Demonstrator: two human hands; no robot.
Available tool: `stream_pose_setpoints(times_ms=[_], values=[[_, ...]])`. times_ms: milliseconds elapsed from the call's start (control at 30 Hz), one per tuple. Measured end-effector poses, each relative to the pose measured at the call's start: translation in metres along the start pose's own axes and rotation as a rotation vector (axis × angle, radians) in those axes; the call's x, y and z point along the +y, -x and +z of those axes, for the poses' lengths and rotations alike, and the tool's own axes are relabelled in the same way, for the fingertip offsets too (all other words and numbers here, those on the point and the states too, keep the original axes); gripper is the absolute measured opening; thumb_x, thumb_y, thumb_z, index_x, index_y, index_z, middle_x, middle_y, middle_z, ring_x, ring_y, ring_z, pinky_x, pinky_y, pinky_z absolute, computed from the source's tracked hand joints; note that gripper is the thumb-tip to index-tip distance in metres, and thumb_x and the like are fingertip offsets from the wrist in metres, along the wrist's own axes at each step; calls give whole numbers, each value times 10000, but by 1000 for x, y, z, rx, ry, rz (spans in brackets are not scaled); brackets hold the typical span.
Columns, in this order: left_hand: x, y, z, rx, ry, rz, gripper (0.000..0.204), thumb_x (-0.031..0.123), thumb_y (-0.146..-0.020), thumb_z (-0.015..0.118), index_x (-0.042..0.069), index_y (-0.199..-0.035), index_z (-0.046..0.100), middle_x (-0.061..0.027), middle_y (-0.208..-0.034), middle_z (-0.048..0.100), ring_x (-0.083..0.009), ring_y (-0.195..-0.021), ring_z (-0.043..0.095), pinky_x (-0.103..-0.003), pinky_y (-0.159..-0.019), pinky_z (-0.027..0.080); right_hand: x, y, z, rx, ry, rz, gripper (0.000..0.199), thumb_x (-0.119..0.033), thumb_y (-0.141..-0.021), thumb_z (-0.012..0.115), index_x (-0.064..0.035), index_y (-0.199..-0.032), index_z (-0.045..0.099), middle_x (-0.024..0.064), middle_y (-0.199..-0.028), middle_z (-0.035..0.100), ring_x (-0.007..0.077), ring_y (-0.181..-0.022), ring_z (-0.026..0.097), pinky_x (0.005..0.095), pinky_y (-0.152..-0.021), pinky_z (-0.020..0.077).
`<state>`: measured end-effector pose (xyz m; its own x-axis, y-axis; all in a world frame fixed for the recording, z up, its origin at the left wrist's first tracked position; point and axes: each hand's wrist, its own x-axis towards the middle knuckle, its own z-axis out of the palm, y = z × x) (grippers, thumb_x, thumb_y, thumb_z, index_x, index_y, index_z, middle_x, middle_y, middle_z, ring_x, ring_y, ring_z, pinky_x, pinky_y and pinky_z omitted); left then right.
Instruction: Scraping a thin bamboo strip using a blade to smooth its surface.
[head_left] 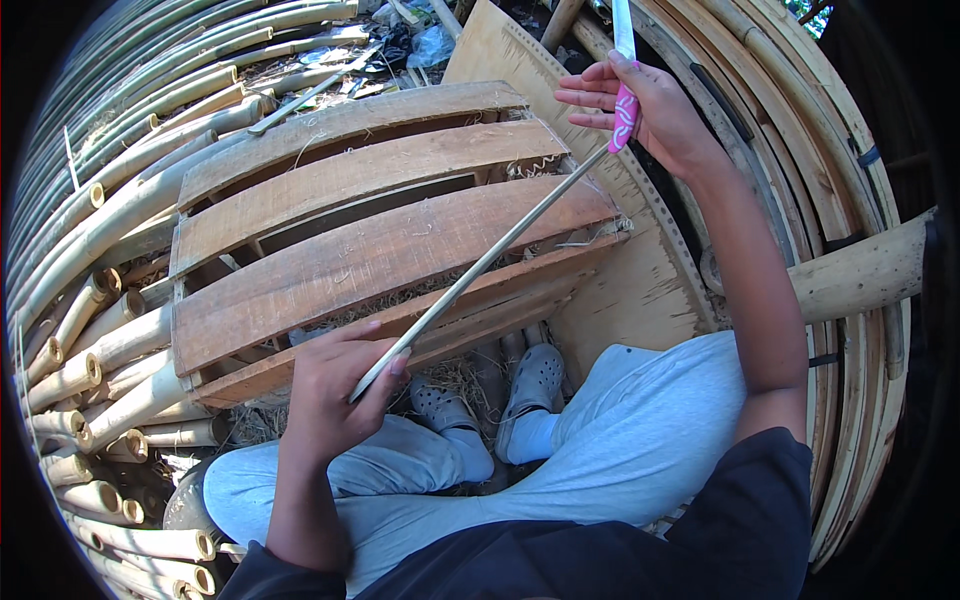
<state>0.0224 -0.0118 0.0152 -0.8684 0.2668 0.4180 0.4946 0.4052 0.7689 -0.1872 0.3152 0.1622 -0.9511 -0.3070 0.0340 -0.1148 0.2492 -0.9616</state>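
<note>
— What's the crate (380, 250) made of?
— Rough brown wooden planks, matt, with dry shavings on them.
— And the strip (480, 268) lying across it?
— Smooth pale bamboo with a slight sheen. Left of the crate, bamboo poles (90, 330), pale and matt. Right of it, a raw plywood sheet (650, 280).

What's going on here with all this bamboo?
A person sits on the ground before a slatted wooden pallet. The left hand grips the near end of a long thin bamboo strip that slants across the pallet. The right hand, raised at the strip's far end, holds a knife with a pink patterned handle, blade pointing up. Bamboo poles are stacked on the left, and curved bamboo strips lie bundled on the right.
</note>
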Motion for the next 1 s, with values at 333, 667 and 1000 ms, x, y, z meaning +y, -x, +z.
stream_pose_setpoints(times_ms=[333, 667, 1000], values=[[-2, 0, 4, 46, 29, -4, 153, 84, -926, 617, 24, -903, 755, -65, -711, 725, -239, -792, 736, -390, -907, 558, 8, 26, 18, 157, 546, 79, 394, -345, -1063, 459, 25, -1092, 592, 120, -788, 676, 217, -706, 668, 394, -636, 516], [6, 0, 6, 192, 188, -301, 122, 112, -908, 704, 15, -858, 759, -75, -676, 703, -145, -601, 690, -264, -570, 504, -18, 76, 15, 74, 938, -87, 278, -225, -991, 545, 26, -911, 633, 47, -629, 560, 119, -552, 508, 313, -532, 412], [3, 4, 6, 203, 282, -319, 154, 104, -945, 669, -22, -925, 755, -80, -722, 727, -133, -579, 693, -241, -552, 506, -22, 84, -14, -489, 781, 686, 339, -306, -1032, 545, -23, -870, 637, -27, -592, 498, 76, -499, 460, 246, -460, 384]])
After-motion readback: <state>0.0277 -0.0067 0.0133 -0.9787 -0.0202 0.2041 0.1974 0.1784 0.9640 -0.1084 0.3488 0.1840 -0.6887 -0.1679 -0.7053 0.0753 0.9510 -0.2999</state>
